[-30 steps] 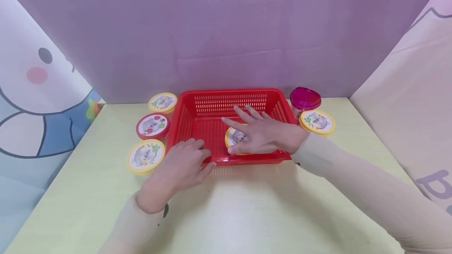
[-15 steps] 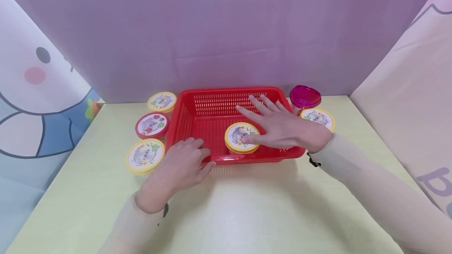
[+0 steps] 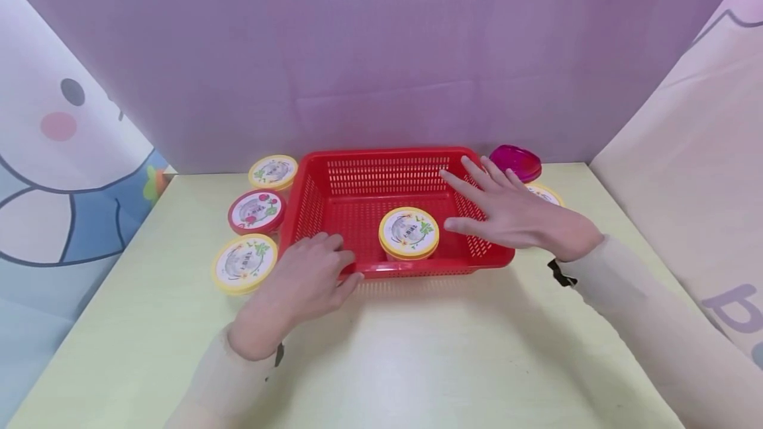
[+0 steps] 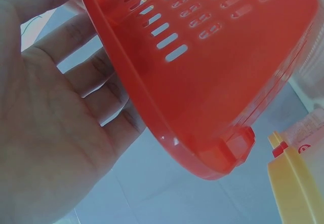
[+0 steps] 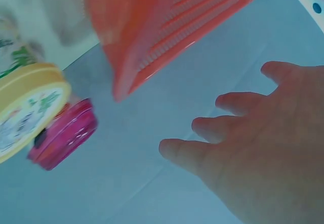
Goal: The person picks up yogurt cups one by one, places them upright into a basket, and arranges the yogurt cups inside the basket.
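Observation:
A red plastic basket [image 3: 352, 214] with slotted walls stands at the table's middle. Inside, near its front wall, sits a round tub [image 3: 408, 234] with a yellow-rimmed white lid. My left hand [image 3: 304, 277] holds the basket's near-left corner; the left wrist view has its fingers [image 4: 91, 74] bent behind the rim, the thumb on the near side. Over the basket's right side hovers my right hand [image 3: 512, 210], fingers spread and holding nothing. It partly covers a yellow-lidded tub [image 3: 545, 192] beyond the basket's right wall.
Left of the basket stand a yellow-lidded tub [image 3: 273, 171], a red-lidded tub [image 3: 256, 210] and another yellow-lidded tub [image 3: 244, 262]. A container with a magenta lid [image 3: 517, 162] stands at the back right. A purple cloth [image 3: 381, 51] hangs behind the table [image 3: 387, 363].
My right hand has moved rightward off the tub in the basket, uncovering its lid, and now overlaps the right-hand tub. My left hand and the basket have stayed put.

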`<state>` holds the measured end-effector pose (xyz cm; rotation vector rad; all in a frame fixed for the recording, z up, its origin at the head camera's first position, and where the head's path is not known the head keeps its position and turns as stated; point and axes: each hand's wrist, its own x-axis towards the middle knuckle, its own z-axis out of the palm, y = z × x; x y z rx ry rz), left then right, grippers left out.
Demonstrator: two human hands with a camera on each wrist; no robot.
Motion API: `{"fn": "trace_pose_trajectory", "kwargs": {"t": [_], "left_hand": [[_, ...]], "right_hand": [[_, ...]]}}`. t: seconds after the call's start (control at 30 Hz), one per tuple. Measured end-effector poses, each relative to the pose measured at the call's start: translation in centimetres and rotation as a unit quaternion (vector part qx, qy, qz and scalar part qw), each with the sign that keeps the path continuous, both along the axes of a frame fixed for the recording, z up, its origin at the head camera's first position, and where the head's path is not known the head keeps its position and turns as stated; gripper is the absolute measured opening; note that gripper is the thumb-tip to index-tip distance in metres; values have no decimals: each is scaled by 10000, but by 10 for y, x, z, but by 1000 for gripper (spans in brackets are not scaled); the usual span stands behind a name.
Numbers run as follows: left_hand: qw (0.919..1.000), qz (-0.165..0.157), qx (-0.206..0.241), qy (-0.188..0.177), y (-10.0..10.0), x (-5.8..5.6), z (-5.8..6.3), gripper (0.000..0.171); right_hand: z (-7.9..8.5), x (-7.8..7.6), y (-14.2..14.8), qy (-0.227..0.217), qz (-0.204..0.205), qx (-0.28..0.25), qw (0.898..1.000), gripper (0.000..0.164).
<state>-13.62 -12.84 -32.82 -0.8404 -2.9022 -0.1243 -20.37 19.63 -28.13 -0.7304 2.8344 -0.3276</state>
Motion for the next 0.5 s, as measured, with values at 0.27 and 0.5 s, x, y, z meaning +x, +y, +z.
{"fn": "trace_pose_trajectory", "kwargs": {"t": [0.27, 0.5], "left_hand": [[10000, -12, -64, 35, 1, 0, 2, 40], [10000, -15, -62, 24, 0, 0, 1, 40]], "right_hand": [[-6, -2, 20, 12, -264, -35, 9996, 90], [-11, -6, 34, -39, -445, -61, 9990, 92]]}}
